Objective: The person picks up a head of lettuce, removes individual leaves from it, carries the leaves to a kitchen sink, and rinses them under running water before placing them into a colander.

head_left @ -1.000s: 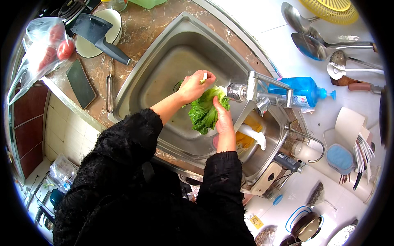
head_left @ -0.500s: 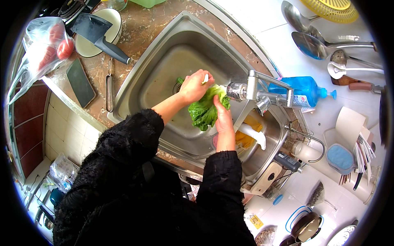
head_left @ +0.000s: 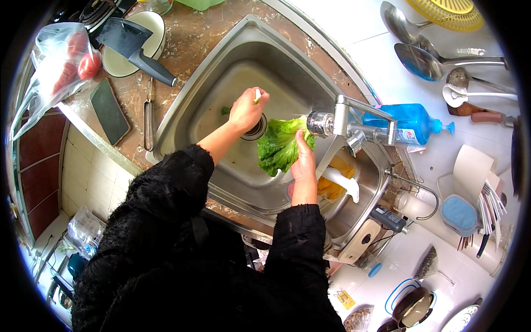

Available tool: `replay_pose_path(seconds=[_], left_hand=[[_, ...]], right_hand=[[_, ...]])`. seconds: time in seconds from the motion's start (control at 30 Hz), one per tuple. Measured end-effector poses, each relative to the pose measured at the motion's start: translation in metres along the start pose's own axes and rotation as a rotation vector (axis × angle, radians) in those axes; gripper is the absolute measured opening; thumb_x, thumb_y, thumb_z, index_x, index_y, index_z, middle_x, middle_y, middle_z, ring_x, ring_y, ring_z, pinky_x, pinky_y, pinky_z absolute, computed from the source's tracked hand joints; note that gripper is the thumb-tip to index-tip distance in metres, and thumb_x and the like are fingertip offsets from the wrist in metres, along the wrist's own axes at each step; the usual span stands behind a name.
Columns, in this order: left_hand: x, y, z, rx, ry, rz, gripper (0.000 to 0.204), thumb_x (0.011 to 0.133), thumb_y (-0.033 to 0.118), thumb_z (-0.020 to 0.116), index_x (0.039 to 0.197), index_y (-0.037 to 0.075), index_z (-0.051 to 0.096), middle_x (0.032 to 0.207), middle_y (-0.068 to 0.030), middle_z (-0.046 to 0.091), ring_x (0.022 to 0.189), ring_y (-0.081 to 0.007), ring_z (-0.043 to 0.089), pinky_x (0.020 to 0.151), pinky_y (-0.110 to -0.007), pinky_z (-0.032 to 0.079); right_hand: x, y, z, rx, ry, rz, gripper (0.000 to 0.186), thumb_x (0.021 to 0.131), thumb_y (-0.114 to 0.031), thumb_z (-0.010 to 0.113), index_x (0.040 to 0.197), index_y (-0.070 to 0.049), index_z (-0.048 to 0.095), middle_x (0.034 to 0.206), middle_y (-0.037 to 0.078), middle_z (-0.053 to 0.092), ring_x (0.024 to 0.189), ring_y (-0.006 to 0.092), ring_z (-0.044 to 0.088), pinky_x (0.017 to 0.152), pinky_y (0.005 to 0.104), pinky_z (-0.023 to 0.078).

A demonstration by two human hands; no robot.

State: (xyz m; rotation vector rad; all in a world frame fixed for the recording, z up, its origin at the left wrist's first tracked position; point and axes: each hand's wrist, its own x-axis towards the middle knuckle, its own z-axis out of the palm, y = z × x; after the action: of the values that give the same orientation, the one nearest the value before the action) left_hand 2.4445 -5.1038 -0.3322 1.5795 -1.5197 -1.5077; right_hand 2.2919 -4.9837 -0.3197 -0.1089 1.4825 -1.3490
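My right hand (head_left: 303, 161) grips a green lettuce leaf (head_left: 279, 148) by its pale end, thumb on top. The frilly part of the leaf spreads to the left over the steel sink (head_left: 221, 88). Right at the leaf's pale end is the mouth of the chrome faucet (head_left: 321, 123). My left hand (head_left: 247, 110) is closed above the drain (head_left: 256, 129), apart from the leaf, with a small pale piece (head_left: 257, 97) sticking out of its fingers. A green scrap (head_left: 225, 110) lies in the sink beside that hand.
Left on the counter are a cleaver (head_left: 135, 50) across a bowl (head_left: 156, 27), a peeler (head_left: 148, 123), a phone (head_left: 110, 112) and bagged tomatoes (head_left: 88, 65). Behind the faucet is a blue pump bottle (head_left: 406, 122). A smaller basin (head_left: 362, 207) adjoins on the right, holding something yellow.
My left hand has come away from the lettuce, moving left and slightly up with the pale piece. The leaf now shows more fully spread in my right hand, which has barely moved.
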Motion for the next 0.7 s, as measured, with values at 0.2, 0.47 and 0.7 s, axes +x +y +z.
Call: replay_pose_path(seconds=[0.2, 0.47, 0.7], left_hand=[[-0.009, 0.008, 0.0, -0.077, -0.437, 0.191, 0.028, 0.092, 0.023, 0.051, 0.115, 0.009, 0.06, 0.095, -0.0081, 0.063, 0.09, -0.0176, 0.058, 0.083, -0.031, 0.045], [-0.02, 0.024, -0.013, 0.159, -0.575, 0.179, 0.02, 0.088, 0.021, 0.055, 0.099, 0.005, 0.06, 0.092, -0.0116, 0.064, 0.085, -0.0214, 0.061, 0.077, -0.034, 0.047], [-0.025, 0.02, -0.013, 0.165, -0.399, 0.233, 0.022, 0.083, 0.027, 0.06, 0.09, 0.007, 0.061, 0.093, -0.0133, 0.063, 0.092, -0.0337, 0.059, 0.08, -0.042, 0.046]], right_hand=[[-0.013, -0.007, 0.009, 0.022, -0.143, 0.021, 0.045, 0.084, -0.023, 0.069, 0.121, -0.004, 0.052, 0.114, 0.003, 0.056, 0.105, 0.0143, 0.051, 0.092, 0.031, 0.04], [-0.014, -0.002, 0.003, -0.039, -0.193, 0.04, 0.046, 0.082, -0.024, 0.071, 0.119, -0.004, 0.054, 0.115, 0.004, 0.057, 0.105, 0.0142, 0.051, 0.092, 0.0296, 0.039], [-0.022, -0.005, 0.017, -0.054, -0.186, -0.036, 0.043, 0.08, -0.021, 0.073, 0.116, -0.005, 0.056, 0.111, 0.002, 0.058, 0.104, 0.0132, 0.052, 0.092, 0.0288, 0.038]])
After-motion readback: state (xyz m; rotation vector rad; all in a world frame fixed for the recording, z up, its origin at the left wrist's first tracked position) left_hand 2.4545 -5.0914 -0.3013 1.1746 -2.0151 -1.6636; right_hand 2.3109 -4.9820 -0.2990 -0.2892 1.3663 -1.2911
